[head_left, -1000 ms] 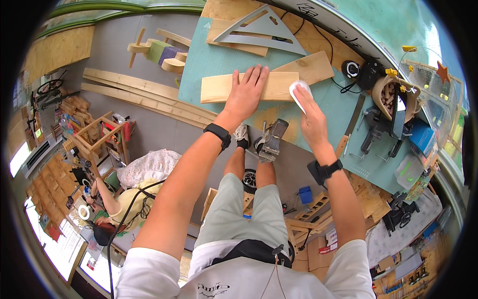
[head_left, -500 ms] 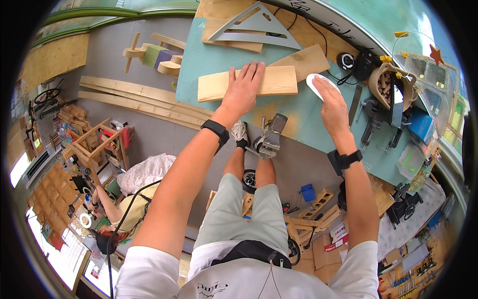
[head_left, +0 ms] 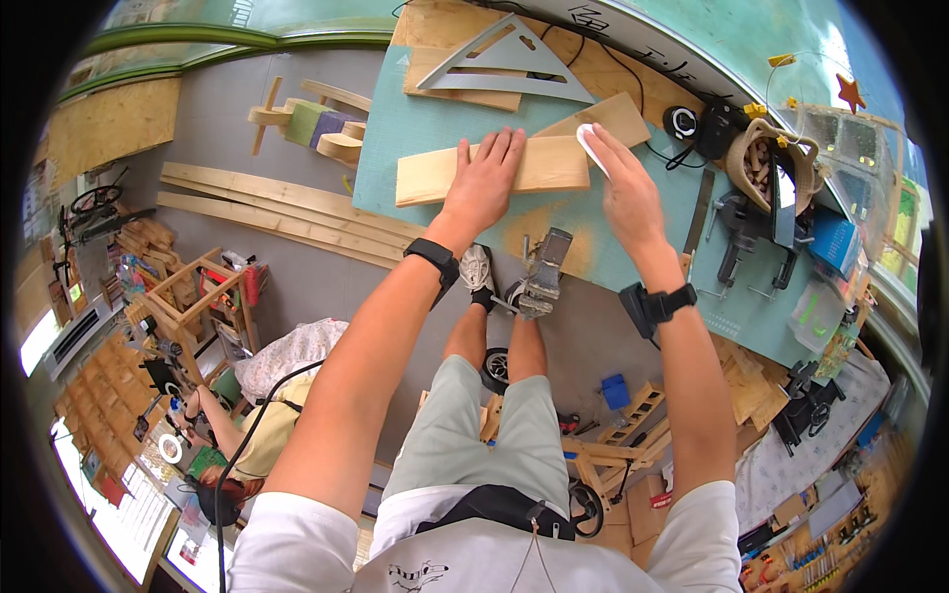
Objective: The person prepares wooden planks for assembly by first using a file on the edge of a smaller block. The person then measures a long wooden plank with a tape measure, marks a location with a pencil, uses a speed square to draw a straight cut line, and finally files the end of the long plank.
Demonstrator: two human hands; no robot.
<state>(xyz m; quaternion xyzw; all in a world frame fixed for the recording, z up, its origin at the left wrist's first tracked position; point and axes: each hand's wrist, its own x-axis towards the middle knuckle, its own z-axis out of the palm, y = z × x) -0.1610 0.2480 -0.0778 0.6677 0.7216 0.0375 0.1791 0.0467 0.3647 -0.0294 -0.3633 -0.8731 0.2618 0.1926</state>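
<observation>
Leftmost on the bench (head_left: pixel 633 287), the board (head_left: pixel 435 178) lies flat with its long axis running left to right, its left end near the bench's left edge and its right end under the right hand's fingertips. Left hand (head_left: pixel 481 185): open, palm down, fingers spread and pointing far, pressed flat on the board's middle right part; it grips nothing and only bears down on the wood. Right hand (head_left: pixel 625 193): just right of the left hand, fingers curled round a small white block (head_left: pixel 587 148), which it holds against the board's right end at its far corner. Whether the block touches the end face or the top face cannot be told. The hands sit close together but apart, both over the board's right half; the left half of the board is bare. The right hand is the nearer one to the board's right end, and the board stretches away from it to the left along its long axis. A second, shorter board (head_left: pixel 623 117) lies slantwise just beyond the right hand, and a large set square (head_left: pixel 514 59) rests farther off on a plywood sheet (head_left: pixel 435 30). Right of the hands, clamps (head_left: pixel 736 232) and a basket (head_left: pixel 759 163) of wood bits stand well apart from the work.
</observation>
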